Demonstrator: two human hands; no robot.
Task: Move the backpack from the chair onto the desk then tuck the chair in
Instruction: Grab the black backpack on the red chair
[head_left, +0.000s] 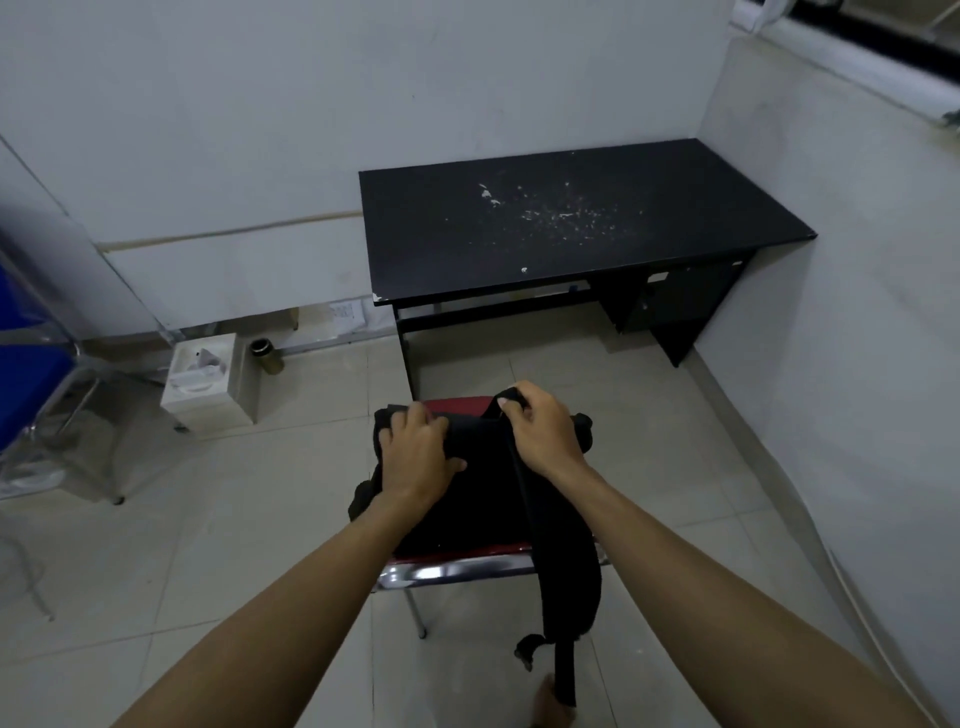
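A black backpack (483, 499) lies on a red chair (457, 564) with chrome legs, just in front of me. My left hand (418, 449) clutches the fabric at the pack's far left top. My right hand (540, 428) is closed around the top handle strap, which is pulled up a little. One shoulder strap (571, 613) hangs off the chair's near edge toward the floor. The black desk (571, 223) stands in the corner beyond the chair, its top dusted with white specks.
White walls close in behind and to the right of the desk. A white box (208, 382) and a small dark can (267, 356) sit on the tiled floor at the left. A blue chair (31, 364) stands at the far left.
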